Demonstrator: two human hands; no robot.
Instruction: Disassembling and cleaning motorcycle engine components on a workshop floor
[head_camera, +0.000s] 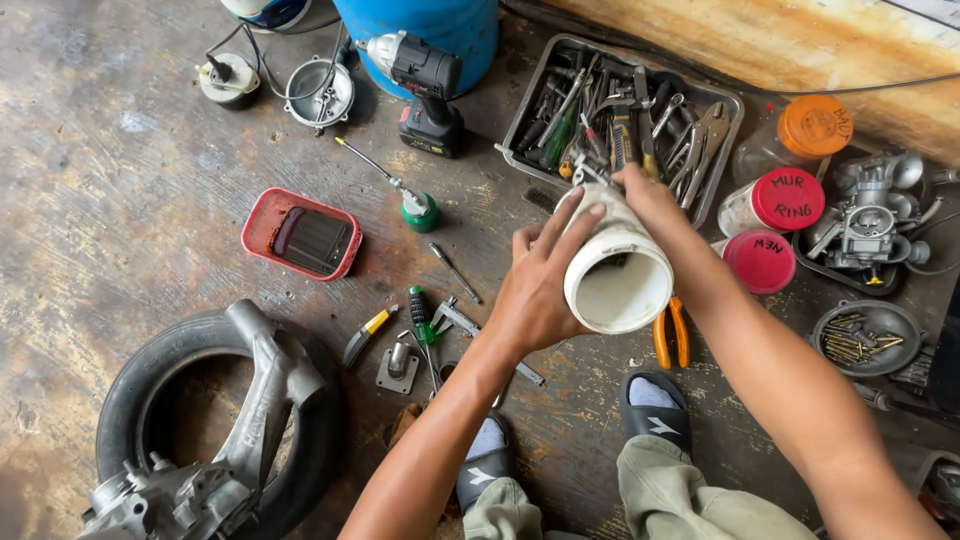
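A white plastic jar (618, 275) is tilted on its side in the air, its open mouth facing me. My left hand (540, 285) grips its left side, fingers spread over the wall. On the far end of the jar rests my right hand (648, 195), right above the near edge of a metal tool tray (520, 120). The jar's inside looks mostly bare, with a small dark bit near the rim. Below the jar, orange-handled pliers (672, 335) lie on the floor.
A cordless drill (425, 85) and a blue barrel (425, 25) stand behind. Red- and orange-lidded jars (790, 200), a carburetor (870, 225) and a bowl of screws (855, 335) sit right. A red tray (300, 235), screwdrivers (420, 315), a tyre (215, 410) with engine part lie left.
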